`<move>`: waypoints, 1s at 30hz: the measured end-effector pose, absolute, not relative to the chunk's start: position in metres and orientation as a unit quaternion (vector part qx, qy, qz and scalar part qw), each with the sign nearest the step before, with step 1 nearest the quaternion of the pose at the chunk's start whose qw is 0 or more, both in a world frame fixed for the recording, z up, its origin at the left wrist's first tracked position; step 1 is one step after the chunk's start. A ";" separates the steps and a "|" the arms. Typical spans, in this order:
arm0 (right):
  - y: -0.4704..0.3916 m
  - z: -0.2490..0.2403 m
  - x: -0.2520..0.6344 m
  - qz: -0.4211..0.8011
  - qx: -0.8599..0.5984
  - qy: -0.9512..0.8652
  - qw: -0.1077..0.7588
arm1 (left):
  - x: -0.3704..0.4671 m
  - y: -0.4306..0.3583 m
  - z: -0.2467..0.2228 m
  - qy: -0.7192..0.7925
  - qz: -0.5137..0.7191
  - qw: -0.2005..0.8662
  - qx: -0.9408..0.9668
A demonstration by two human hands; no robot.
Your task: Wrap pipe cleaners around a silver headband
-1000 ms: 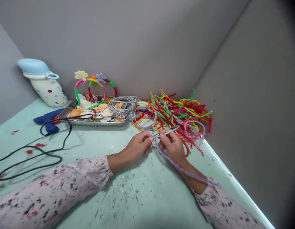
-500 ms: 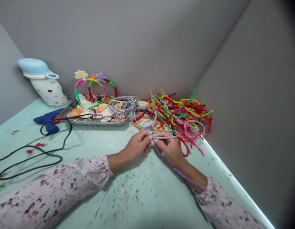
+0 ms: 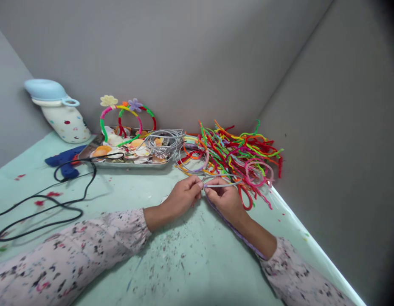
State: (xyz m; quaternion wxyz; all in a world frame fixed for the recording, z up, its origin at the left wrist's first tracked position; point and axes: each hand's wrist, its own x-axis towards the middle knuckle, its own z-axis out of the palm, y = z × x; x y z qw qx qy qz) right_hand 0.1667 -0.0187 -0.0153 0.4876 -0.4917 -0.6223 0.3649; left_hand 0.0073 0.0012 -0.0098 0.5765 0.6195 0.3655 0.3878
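My left hand [image 3: 181,199] is closed in a pinch on a grey wire hoop [image 3: 232,184], low over the table. Right beside it, my right hand [image 3: 228,203] pinches a purple pipe cleaner [image 3: 243,239], whose near end is wrapped at the wire between my fingertips. Its long tail runs back beneath my right wrist toward the sleeve cuff. Part of the hoop passes behind my right fingers. Just beyond my hands lie a pile of coloured pipe cleaners [image 3: 229,153] and a pink ring [image 3: 248,172].
A metal tray [image 3: 133,165] holds shell-like pieces, a coil of grey wire [image 3: 163,142] and two fuzzy hoops with flowers [image 3: 141,121]. At the left are a blue glue gun [image 3: 65,161], its black cord [image 3: 40,197] and a white bottle with a blue lid [image 3: 65,121]. Walls [image 3: 184,63] rise behind.
The purple pipe cleaner's tail has swung from over my right wrist to below it. My right fingers have shifted slightly at the wire; my left hand stays almost still.
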 end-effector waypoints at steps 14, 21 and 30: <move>-0.020 -0.019 0.166 0.350 -0.502 -0.625 0.484 | 0.007 0.004 -0.010 0.359 0.384 0.589 0.614; -0.020 -0.015 0.166 0.343 -0.471 -0.653 0.483 | 0.007 0.003 -0.009 0.354 0.388 0.597 0.606; -0.021 -0.018 0.167 0.331 -0.476 -0.654 0.486 | 0.007 0.003 -0.008 0.358 0.391 0.590 0.610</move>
